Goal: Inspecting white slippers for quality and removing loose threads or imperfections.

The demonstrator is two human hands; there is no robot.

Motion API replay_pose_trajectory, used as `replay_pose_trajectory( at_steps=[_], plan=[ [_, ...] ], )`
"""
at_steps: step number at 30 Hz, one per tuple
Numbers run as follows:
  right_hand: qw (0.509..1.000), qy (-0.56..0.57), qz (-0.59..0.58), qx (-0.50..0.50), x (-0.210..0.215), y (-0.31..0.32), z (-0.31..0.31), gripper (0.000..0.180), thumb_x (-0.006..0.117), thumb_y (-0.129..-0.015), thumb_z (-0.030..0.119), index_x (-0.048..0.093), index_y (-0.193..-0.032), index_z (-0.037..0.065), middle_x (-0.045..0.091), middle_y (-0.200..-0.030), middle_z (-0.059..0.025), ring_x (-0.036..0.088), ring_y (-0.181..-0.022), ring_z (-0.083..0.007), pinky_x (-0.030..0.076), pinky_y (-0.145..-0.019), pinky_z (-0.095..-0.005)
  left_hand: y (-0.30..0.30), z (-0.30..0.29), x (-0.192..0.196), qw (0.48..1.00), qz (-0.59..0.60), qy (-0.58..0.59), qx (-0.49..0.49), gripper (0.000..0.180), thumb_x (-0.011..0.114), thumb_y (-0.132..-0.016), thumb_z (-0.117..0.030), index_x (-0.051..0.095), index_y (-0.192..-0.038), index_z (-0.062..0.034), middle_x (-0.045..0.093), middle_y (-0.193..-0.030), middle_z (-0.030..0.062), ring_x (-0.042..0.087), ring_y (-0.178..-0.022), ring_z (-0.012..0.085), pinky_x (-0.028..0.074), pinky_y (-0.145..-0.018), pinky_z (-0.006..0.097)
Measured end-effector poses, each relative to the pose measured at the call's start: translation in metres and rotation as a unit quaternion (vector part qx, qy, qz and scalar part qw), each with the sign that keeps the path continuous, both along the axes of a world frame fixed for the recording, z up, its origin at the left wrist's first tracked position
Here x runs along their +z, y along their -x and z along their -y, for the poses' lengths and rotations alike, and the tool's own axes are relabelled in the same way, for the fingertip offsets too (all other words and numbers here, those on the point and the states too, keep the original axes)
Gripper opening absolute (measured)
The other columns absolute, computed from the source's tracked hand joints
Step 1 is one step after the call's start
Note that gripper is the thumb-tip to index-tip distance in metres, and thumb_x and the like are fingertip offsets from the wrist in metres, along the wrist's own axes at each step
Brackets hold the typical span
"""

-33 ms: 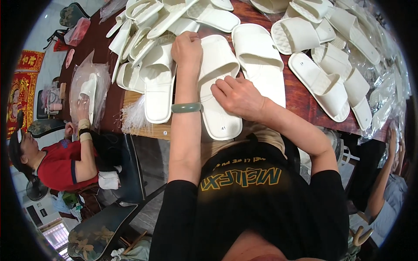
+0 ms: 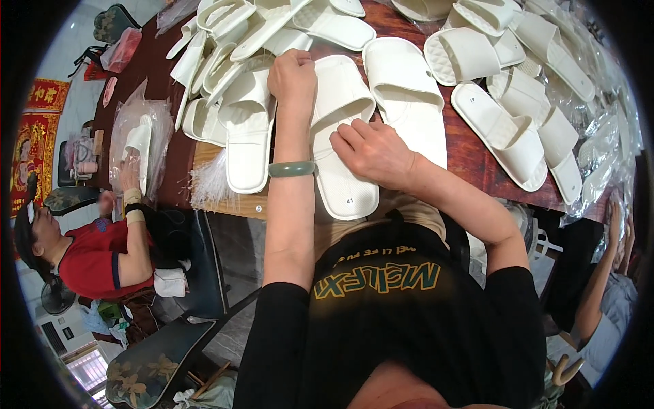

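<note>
A white slide slipper (image 2: 338,174) lies in front of me with its heel toward me and overhanging the table's near edge. My left hand (image 2: 293,78), its wrist in a green bangle (image 2: 291,169), is curled closed beside the slipper's toe end. Whatever is between those fingers is hidden. Over the slipper's footbed, just behind the strap, my right hand (image 2: 375,153) has its fingers bent and pressed together. What they pinch, if anything, does not show. Single white slippers lie close on either side: one on the left (image 2: 246,160) and one on the right (image 2: 403,75).
Heaped white slippers (image 2: 272,20) cover the far left, and more slippers (image 2: 501,133) with clear plastic wrap (image 2: 603,150) lie at right. White threads (image 2: 214,180) hang over the front edge. A person in red (image 2: 102,255) handles a bagged slipper at left; another person (image 2: 606,307) is at right.
</note>
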State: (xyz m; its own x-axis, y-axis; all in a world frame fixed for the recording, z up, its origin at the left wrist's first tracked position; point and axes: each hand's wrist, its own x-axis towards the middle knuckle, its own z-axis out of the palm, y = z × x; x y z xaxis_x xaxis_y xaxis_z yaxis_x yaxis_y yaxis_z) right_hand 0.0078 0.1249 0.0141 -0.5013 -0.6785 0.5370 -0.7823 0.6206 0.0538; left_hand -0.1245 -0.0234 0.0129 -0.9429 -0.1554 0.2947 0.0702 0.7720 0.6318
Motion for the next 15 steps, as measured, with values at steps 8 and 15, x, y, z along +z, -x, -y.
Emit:
replay_pose_trajectory(
  at_steps=[8,15],
  plan=[
    [0.995,0.056,-0.012,0.083,0.016,-0.021,-0.009,0.026,0.058,-0.066,0.012,0.056,-0.090,0.001,0.053,-0.090,-0.0080,0.054,-0.071,-0.0170,0.047,-0.054,-0.0266,-0.002,-0.002,-0.004,0.996,-0.074,-0.047,-0.009,0.023,0.062,-0.075,-0.014,0.068,-0.095,-0.0023,0.068,-0.082,0.0124,0.065,-0.076,0.0212,0.049,-0.072,0.030],
    [0.919,0.343,0.186,0.058,0.017,-0.066,-0.034,0.021,0.063,-0.076,-0.002,0.057,-0.096,0.001,0.060,-0.093,-0.0118,0.062,-0.076,-0.0253,0.051,-0.064,-0.0332,-0.003,-0.015,0.017,0.944,0.030,-0.261,-0.201,0.016,0.058,-0.088,-0.009,0.065,-0.097,0.0018,0.066,-0.090,0.0046,0.058,-0.076,0.0094,0.045,-0.071,0.020]
  ],
)
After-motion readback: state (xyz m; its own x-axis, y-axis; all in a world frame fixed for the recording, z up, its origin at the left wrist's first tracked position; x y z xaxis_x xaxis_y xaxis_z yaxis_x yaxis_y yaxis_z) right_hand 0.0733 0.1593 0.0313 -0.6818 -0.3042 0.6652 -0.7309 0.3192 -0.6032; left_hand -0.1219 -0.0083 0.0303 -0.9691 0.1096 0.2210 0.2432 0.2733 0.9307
